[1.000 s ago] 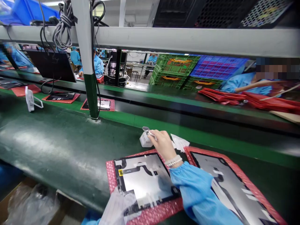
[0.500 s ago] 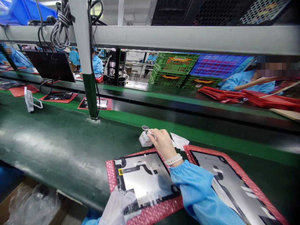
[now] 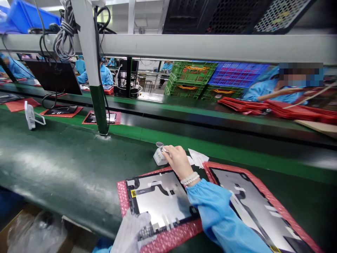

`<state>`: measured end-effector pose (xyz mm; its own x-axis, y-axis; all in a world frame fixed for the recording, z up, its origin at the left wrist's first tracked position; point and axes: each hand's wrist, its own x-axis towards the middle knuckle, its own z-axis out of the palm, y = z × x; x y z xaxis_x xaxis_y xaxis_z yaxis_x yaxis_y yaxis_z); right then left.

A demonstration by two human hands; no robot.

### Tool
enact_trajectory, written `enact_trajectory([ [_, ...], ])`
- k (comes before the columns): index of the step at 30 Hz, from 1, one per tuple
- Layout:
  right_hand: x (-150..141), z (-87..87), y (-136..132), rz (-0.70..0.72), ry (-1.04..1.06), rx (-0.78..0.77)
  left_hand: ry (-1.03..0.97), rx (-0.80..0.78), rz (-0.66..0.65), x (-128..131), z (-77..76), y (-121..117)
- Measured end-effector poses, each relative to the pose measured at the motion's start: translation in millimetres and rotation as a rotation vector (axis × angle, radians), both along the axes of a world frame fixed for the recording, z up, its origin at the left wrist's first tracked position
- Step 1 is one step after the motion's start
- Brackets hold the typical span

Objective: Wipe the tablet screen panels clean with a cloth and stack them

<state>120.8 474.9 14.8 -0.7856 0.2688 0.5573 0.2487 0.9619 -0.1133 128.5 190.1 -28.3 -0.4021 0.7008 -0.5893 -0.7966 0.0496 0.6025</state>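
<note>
The panel (image 3: 164,205) lay silvery back up across red bubble wrap (image 3: 173,239) on the green desk (image 3: 68,154), directly in front of the person. The padding probably kept its face off the hard desktop, and this way up the dark ribbon cable (image 3: 158,188) was left exposed.

The gloved left hand (image 3: 133,226) rested over the panel's near left corner, perhaps to steady it; whether its fingers were curled beneath the edge could not be told.

The bare right hand (image 3: 177,160) reached over the far edge, thumb and forefinger pinched together around a small silvery piece (image 3: 165,150), too small to identify. Those fingertips were right at a white container (image 3: 159,158) whose round lid (image 3: 159,144) stood raised. Its spot just beyond the panel seemed chosen for a short reach. White paper (image 3: 198,157) lay beside the hand, and a second panel (image 3: 252,194) lay to the right.
</note>
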Motion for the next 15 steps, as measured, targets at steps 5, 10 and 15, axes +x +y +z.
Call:
enact_trajectory([
  [5,1,10.0,-7,-0.023,-0.075,-0.001,0.085,-0.020,0.028,-1,24.1,3],
  [10,0,15.4,-12,-0.035,-0.092,-0.084,0.267,-0.021,0.021,-3,48.4,-12],
  [15,-2,37.2,-5,0.016,-0.036,-0.265,0.392,-0.039,-0.002,-8,62.3,-26],
])
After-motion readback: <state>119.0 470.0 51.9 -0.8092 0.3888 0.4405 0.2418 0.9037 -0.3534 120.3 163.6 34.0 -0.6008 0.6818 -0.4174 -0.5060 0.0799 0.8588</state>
